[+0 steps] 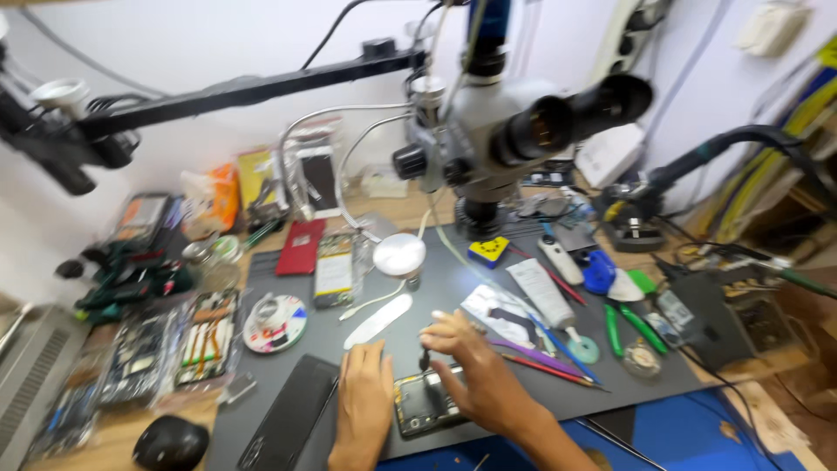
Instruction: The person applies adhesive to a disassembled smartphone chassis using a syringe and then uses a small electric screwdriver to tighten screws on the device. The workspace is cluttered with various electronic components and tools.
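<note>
Where tools crowd, grey mat (453, 288) (workbench), microscope (514, 131) overhead

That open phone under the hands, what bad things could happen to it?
The right hand holds a small dark tool tip-down on the open phone; a slip might scratch its bare insides. The left hand only rests beside it, so the phone could slide on the dark mat. Tweezers and pens lie close by the right wrist and might get knocked.
</note>
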